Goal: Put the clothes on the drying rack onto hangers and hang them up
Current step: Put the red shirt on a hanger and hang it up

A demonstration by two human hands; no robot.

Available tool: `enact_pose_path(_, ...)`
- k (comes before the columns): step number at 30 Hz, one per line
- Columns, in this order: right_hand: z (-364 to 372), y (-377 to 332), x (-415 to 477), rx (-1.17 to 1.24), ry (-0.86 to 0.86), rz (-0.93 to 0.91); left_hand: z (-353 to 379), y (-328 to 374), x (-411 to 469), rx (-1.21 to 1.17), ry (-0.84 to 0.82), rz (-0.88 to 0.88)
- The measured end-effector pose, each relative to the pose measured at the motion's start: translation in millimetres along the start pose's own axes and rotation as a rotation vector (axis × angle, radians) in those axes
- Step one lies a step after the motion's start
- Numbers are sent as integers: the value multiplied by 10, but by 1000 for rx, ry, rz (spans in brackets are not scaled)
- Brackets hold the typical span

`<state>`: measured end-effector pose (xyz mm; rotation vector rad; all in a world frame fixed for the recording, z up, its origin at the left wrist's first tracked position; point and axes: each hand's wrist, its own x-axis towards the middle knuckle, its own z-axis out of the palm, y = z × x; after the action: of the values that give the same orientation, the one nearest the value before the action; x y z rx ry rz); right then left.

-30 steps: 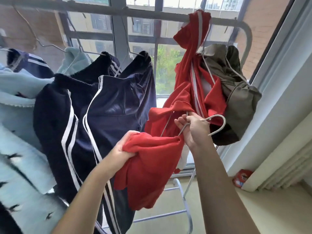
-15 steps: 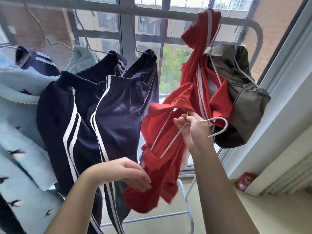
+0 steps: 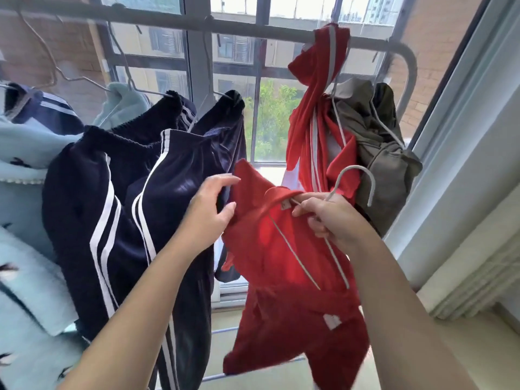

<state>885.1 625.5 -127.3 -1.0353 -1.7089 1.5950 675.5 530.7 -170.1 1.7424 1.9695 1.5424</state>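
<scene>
Head view: rack rail [image 3: 253,28] across window [image 3: 270,119]; right hand [image 3: 329,220] grips white hanger [image 3: 355,167] in red garment [image 3: 281,319], left hand [image 3: 209,212] spread wide beside it.

Two arms in shot, both bare — the left forearm [image 3: 135,319], left of the red top [image 3: 295,327], runs uncovered from wrist down to the frame's bottom edge, slim and smooth. Left hand [image 3: 209,212] at the end of it: long, slender fingers [image 3: 223,180], bare as well. Now right of the red top, the right forearm [image 3: 399,319] — uncovered the whole way too, looming broader so close to the camera. Right hand [image 3: 332,220], bare, knuckles standing out plainly.
</scene>
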Motion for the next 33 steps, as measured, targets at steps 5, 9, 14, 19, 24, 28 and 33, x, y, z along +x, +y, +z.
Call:
enact_pose_path(5,-254,-265,-95,-249,-93,-85,12,-140,288,292,-93,111)
enact_pose_path(9,-462,-514,-148,-372,-26,-239,-49,-116,360,93,-23,3)
enact_pose_path(14,-683,-711,-83,-493,57,-356,-100,-77,303,-49,-53,-96)
enact_pose_path(19,-803,-819,-59,-514,76,-302,-129,-142,275,15,76,-33)
enact_pose_path(24,-812,-837,-121,-545,-189,-226,-308,-72,462,14,255,-115)
enact_pose_path(28,-801,-899,-125,-370,-145,-306,-412,-52,553,128,36,-213)
enact_pose_path(33,-718,-890,-73,-353,-100,-298,-474,193,420,-155,-116,-1)
